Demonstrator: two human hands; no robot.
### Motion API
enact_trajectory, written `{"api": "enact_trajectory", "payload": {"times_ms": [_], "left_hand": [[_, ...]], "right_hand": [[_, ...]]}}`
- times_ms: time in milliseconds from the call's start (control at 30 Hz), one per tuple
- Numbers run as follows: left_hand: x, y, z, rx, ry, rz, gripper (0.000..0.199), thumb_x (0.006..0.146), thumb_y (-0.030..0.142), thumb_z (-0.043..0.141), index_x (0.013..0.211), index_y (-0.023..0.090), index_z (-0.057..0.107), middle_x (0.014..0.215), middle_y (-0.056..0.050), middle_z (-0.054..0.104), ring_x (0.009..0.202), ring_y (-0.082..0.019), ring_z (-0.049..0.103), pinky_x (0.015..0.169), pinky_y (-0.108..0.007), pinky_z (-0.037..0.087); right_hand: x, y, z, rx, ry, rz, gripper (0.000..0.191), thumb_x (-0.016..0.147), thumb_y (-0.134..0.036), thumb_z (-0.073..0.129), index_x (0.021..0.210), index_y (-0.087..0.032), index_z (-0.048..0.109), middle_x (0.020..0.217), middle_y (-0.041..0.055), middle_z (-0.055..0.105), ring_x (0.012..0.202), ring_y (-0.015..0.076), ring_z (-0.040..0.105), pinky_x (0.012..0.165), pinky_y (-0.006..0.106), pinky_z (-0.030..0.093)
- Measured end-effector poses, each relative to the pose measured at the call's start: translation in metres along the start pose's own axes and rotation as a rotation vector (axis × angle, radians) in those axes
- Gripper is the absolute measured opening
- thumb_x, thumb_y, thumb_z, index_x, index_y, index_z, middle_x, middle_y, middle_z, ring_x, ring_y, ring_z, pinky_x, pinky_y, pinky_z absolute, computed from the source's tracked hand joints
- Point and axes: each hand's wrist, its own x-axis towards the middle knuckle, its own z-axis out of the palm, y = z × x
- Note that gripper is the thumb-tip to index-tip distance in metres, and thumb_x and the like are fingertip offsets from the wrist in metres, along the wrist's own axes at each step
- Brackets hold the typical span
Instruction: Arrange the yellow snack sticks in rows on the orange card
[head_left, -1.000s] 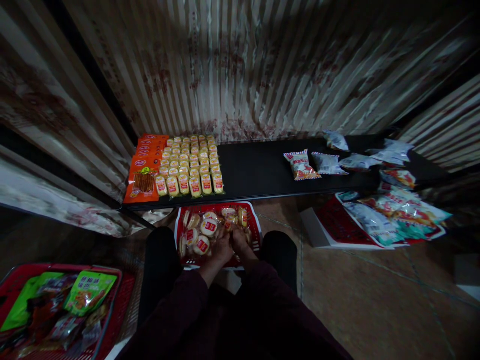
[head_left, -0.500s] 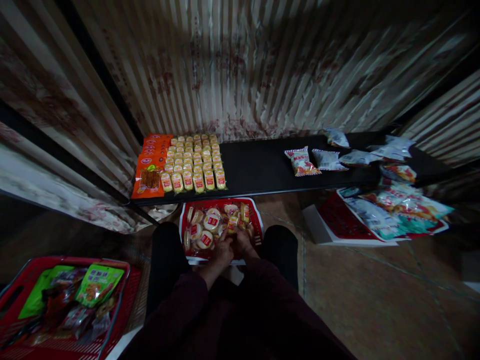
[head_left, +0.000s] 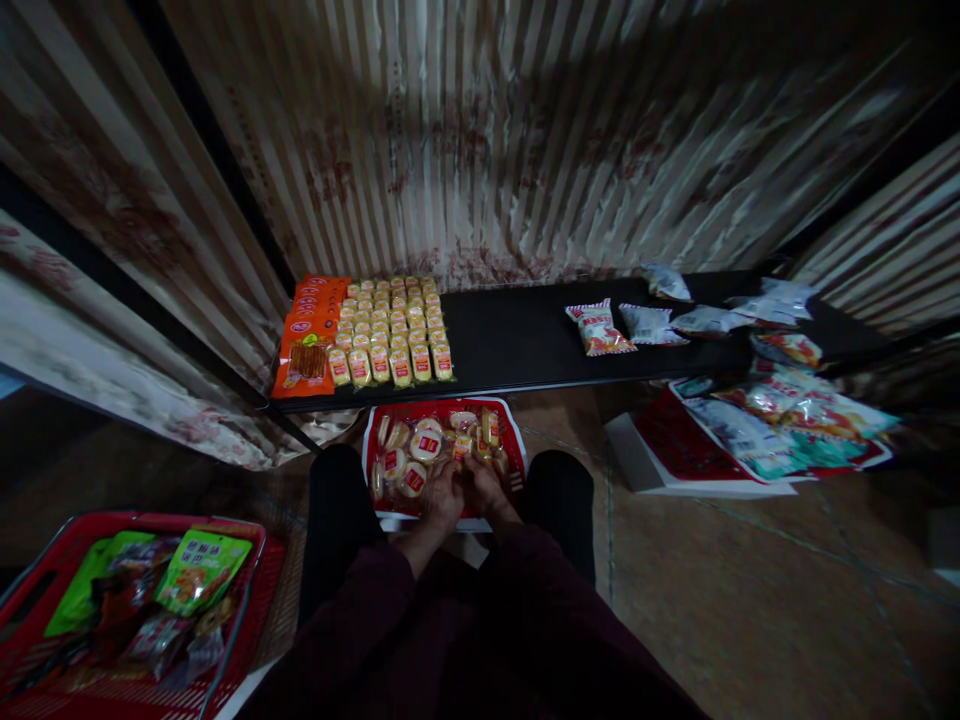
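Between my knees, a red basket with a white rim (head_left: 517, 430) holds several round, pale wrapped cakes (head_left: 426, 442) with red labels. My left hand (head_left: 444, 497) and my right hand (head_left: 484, 487) meet over its front part, fingers bent inward. At their fingertips is a small yellow wrapped cake (head_left: 462, 446) with a red label, gripped from both sides. The fingers hide its lower end. Just beyond the basket, neat rows of similar yellow wrapped cakes (head_left: 397, 330) stand on a black shelf (head_left: 502, 335).
Orange snack packets (head_left: 306, 340) lie at the shelf's left end, and small snack bags (head_left: 600, 328) lie scattered on its right. Another red basket (head_left: 660, 440) with larger bags stands at right. A third basket (head_left: 259, 590) with green pouches (head_left: 202, 570) is at lower left.
My hands have drawn closer together around the small yellow wrapped cake, and the left fingers are more bent. The view has shifted slightly; the baskets and shelf goods stay in place.
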Motion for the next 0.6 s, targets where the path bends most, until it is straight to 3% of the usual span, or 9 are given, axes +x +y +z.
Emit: {"api": "enact_trajectory", "payload": {"times_ms": [200,600], "left_hand": [[0.003,0.008,-0.007,-0.048,0.027,-0.038,0.053,0.074,0.002,0.046,0.121,0.021,0.062,0.129,-0.005,0.06,0.126,-0.018,0.049,0.112,-0.032,0.036],[0.009,0.02,-0.016,-0.121,0.106,-0.044,0.055,0.077,0.0,0.041,0.126,0.018,0.058,0.135,-0.007,0.056,0.128,-0.016,0.048,0.111,-0.029,0.037]], "right_hand": [[-0.005,-0.006,0.001,0.035,0.038,0.0,0.034,0.068,-0.034,0.072,0.1,-0.026,0.065,0.079,0.0026,0.072,0.076,0.0206,0.068,0.064,0.031,0.056],[-0.009,-0.016,0.005,0.113,-0.023,-0.02,0.041,0.062,-0.026,0.072,0.103,-0.023,0.068,0.089,0.0028,0.074,0.083,0.0196,0.069,0.071,0.031,0.055]]}}
